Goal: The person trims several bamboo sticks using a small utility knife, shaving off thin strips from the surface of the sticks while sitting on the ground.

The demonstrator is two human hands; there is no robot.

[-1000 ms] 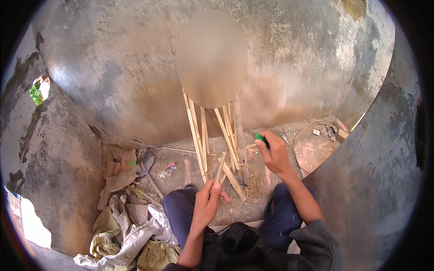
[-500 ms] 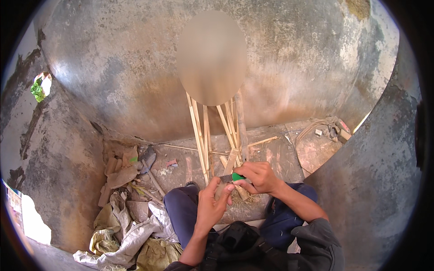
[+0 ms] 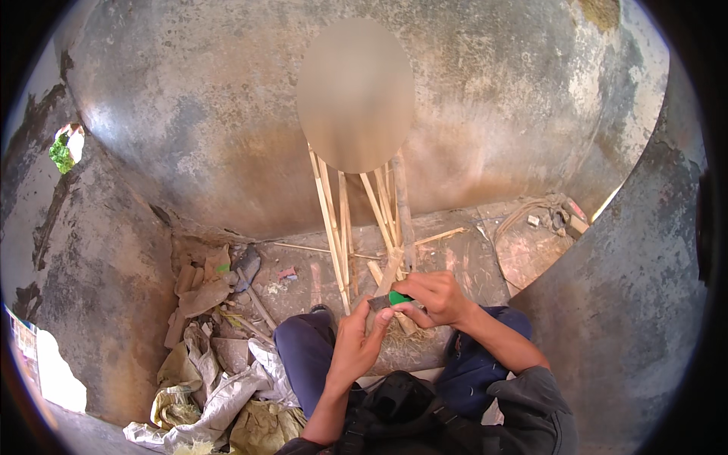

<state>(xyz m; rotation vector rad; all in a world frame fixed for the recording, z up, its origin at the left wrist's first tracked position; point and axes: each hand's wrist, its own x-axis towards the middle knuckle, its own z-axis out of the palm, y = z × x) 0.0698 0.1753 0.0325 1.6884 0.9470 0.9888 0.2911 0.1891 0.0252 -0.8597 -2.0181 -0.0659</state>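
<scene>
My right hand point(image 3: 436, 297) is closed around the green handle of a knife point(image 3: 400, 297). Its short dark blade points left, toward my left hand point(image 3: 358, 345). Between the thumb and fingers of the left hand is a pale bamboo strip point(image 3: 392, 267), which runs up and away from me beneath the blade. Both hands are close together above the floor, between my bent knees. Thin shavings point(image 3: 413, 345) lie just below them, beside a short bamboo piece point(image 3: 406, 324). My fingers hide the lower end of the held strip.
Long bamboo strips point(image 3: 327, 205) lean against the curved, stained wall point(image 3: 189, 136) ahead. Rubble point(image 3: 201, 292) and crumpled sacks point(image 3: 220, 394) are on the left. A coil of rope or cable point(image 3: 531, 208) lies at the far right. A blurred oval covers the upper middle.
The held bamboo strip has turned slightly and its upper end sits a little farther right. Both hands stay nearly in place, with the knife still against the strip.
</scene>
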